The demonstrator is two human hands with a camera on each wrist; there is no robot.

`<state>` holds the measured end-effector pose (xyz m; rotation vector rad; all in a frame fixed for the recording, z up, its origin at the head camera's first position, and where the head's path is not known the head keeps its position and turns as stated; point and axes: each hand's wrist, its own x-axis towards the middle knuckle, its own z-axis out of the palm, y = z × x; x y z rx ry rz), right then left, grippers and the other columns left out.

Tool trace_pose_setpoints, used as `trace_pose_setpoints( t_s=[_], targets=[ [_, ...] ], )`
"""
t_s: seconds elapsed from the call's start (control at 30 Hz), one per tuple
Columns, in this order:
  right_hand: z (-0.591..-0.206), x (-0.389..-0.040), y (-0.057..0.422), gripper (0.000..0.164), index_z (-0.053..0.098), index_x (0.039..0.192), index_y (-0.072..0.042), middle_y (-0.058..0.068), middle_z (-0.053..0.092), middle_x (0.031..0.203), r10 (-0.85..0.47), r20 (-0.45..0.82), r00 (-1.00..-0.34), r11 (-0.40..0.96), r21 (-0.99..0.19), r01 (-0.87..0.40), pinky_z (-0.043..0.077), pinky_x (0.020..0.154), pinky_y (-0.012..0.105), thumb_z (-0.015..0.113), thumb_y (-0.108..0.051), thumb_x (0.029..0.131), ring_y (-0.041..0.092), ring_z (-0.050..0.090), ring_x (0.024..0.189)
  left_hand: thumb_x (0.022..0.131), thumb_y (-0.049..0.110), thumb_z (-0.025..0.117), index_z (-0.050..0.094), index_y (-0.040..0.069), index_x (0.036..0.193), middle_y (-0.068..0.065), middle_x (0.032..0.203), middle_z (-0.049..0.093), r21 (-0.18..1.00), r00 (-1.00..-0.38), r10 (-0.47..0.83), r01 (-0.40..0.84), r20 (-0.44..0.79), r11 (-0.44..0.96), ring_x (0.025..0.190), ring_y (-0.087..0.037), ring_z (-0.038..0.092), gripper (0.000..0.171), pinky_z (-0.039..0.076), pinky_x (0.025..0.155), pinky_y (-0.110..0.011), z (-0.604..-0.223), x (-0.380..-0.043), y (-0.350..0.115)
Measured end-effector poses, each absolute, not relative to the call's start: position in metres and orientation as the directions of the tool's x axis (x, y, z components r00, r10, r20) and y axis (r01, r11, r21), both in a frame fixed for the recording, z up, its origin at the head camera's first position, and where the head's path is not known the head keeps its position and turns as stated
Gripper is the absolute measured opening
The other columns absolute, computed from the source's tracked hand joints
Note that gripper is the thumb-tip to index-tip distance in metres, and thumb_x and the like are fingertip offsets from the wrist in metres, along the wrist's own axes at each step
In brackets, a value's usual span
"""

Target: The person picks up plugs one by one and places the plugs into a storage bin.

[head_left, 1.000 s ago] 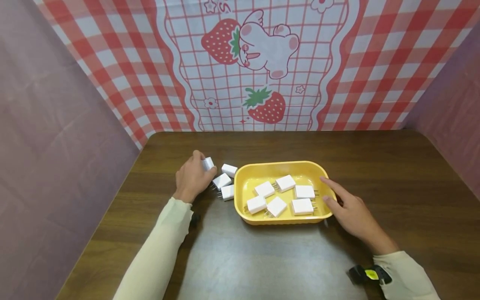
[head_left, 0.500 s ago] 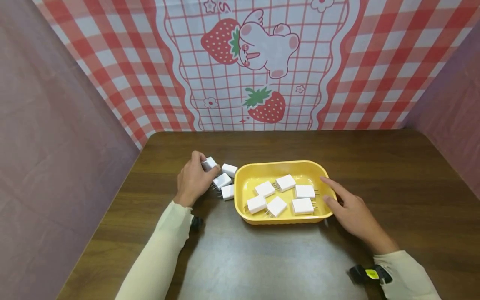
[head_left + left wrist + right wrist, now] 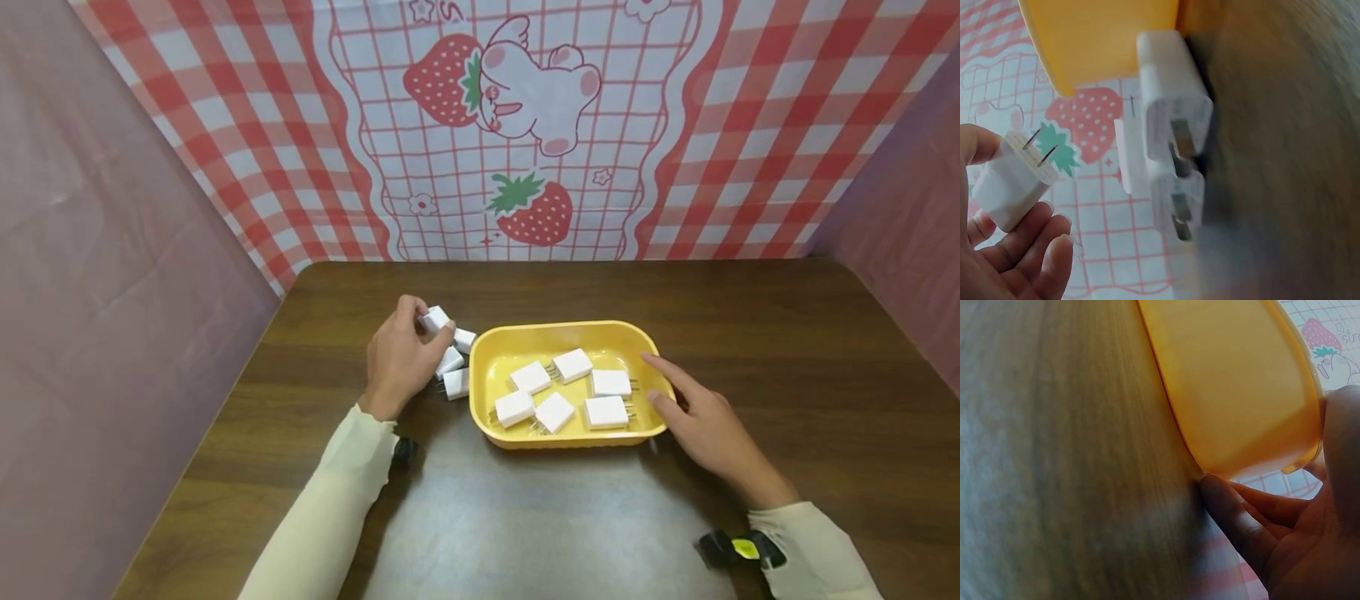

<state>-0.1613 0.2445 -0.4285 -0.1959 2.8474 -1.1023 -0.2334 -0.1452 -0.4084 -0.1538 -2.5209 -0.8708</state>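
My left hand (image 3: 401, 354) pinches a white plug-in charger (image 3: 1013, 181) between thumb and fingertips, its two metal prongs pointing away from the palm in the left wrist view. Beside this hand, several more white chargers (image 3: 456, 383) lie on the table against the left end of a yellow plastic basket (image 3: 562, 443). The basket holds several chargers (image 3: 554, 413) lying loose on its floor. At the basket's right end my right hand (image 3: 701, 425) grips the wall, thumb at the rim. In the right wrist view a fingertip (image 3: 1213, 484) touches the lower outer corner.
All this rests on a dark wood table (image 3: 540, 525), with a glare patch in front of the basket. Behind the table hangs a red-and-white checked cloth (image 3: 765, 125) with strawberries. A pinkish curtain (image 3: 127, 250) runs along the left side.
My left hand has lifted its charger from the table's left side and moved it right and slightly away from me, over the loose chargers. My right hand and the basket stay in place.
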Motion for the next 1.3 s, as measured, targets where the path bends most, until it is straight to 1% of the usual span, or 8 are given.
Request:
trace_pose_setpoints(
  t_s=[0.27,0.37,0.63,0.77,0.93,1.07,1.17,1.3],
  targets=[
    [-0.43,-0.161,0.246,0.059,0.03,0.159,-0.019,0.026,0.035,0.154,-0.152,-0.036,-0.988,0.734,-0.674,-0.088,0.032,0.101,0.071,0.046,-0.038,0.105,0.049,0.04,0.133,0.086,0.038,0.074,0.052,0.012,0.104,-0.007,0.085,0.063,0.505,-0.85,0.015,0.327,0.526,0.799,0.068,-0.018,0.056,0.039,0.044,0.057,-0.037,-0.399,-0.226,-0.128],
    [-0.43,-0.161,0.247,0.058,0.031,0.158,-0.019,0.026,0.036,0.154,-0.152,-0.034,-0.988,0.733,-0.675,-0.089,0.032,0.101,0.071,0.046,-0.038,0.105,0.048,0.04,0.133,0.086,0.037,0.074,0.052,0.011,0.104,-0.008,0.085,0.062,0.487,-0.834,0.048,0.366,0.55,0.793,0.068,-0.018,0.055,0.038,0.044,0.056,-0.036,-0.396,-0.223,-0.122],
    [-0.43,-0.162,0.247,0.058,0.032,0.158,-0.019,0.026,0.037,0.153,-0.153,-0.019,-0.988,0.734,-0.672,-0.101,0.032,0.101,0.07,0.047,-0.038,0.105,0.048,0.041,0.132,0.087,0.037,0.073,0.055,0.011,0.104,-0.006,0.086,0.064,0.433,-0.81,0.137,0.439,0.571,0.787,0.069,-0.016,0.055,0.037,0.047,0.055,-0.032,-0.395,-0.218,-0.11],
    [-0.43,-0.162,0.247,0.057,0.033,0.158,-0.019,0.026,0.037,0.153,-0.152,-0.019,-0.988,0.734,-0.672,-0.1,0.032,0.101,0.07,0.047,-0.038,0.105,0.048,0.041,0.132,0.086,0.037,0.073,0.058,0.013,0.102,-0.001,0.087,0.063,0.392,-0.8,0.191,0.468,0.569,0.792,0.07,-0.013,0.054,0.033,0.047,0.056,-0.031,-0.393,-0.217,-0.104],
    [-0.43,-0.161,0.247,0.058,0.032,0.158,-0.02,0.025,0.037,0.154,-0.15,-0.03,-0.988,0.733,-0.675,-0.091,0.032,0.101,0.07,0.047,-0.038,0.105,0.049,0.04,0.134,0.087,0.035,0.072,0.064,0.014,0.108,-0.001,0.09,0.064,0.252,-0.756,0.336,0.543,0.562,0.801,0.074,-0.015,0.055,0.032,0.047,0.055,-0.031,-0.391,-0.215,-0.097],
    [-0.43,-0.161,0.247,0.057,0.033,0.158,-0.02,0.024,0.038,0.154,-0.158,-0.019,-0.987,0.728,-0.678,-0.103,0.032,0.102,0.07,0.048,-0.038,0.105,0.048,0.04,0.134,0.088,0.036,0.07,0.068,0.015,0.114,-0.003,0.094,0.068,0.111,-0.72,0.429,0.569,0.546,0.815,0.083,-0.02,0.059,0.034,0.048,0.061,-0.035,-0.39,-0.214,-0.091],
    [-0.429,-0.161,0.247,0.057,0.032,0.158,-0.02,0.024,0.037,0.154,-0.159,-0.021,-0.987,0.725,-0.681,-0.102,0.032,0.102,0.07,0.048,-0.038,0.105,0.048,0.04,0.134,0.089,0.038,0.07,0.07,0.016,0.115,-0.003,0.096,0.071,0.035,-0.733,0.466,0.553,0.496,0.833,0.087,-0.022,0.06,0.034,0.047,0.067,-0.035,-0.39,-0.215,-0.087],
    [-0.428,-0.162,0.247,0.058,0.032,0.158,-0.02,0.025,0.037,0.154,-0.155,-0.032,-0.987,0.728,-0.679,-0.093,0.032,0.102,0.07,0.048,-0.038,0.105,0.048,0.039,0.134,0.089,0.038,0.071,0.073,0.019,0.11,-0.001,0.093,0.073,-0.036,-0.776,0.481,0.513,0.407,0.858,0.084,-0.022,0.058,0.028,0.042,0.067,-0.035,-0.39,-0.217,-0.081]
  ],
)
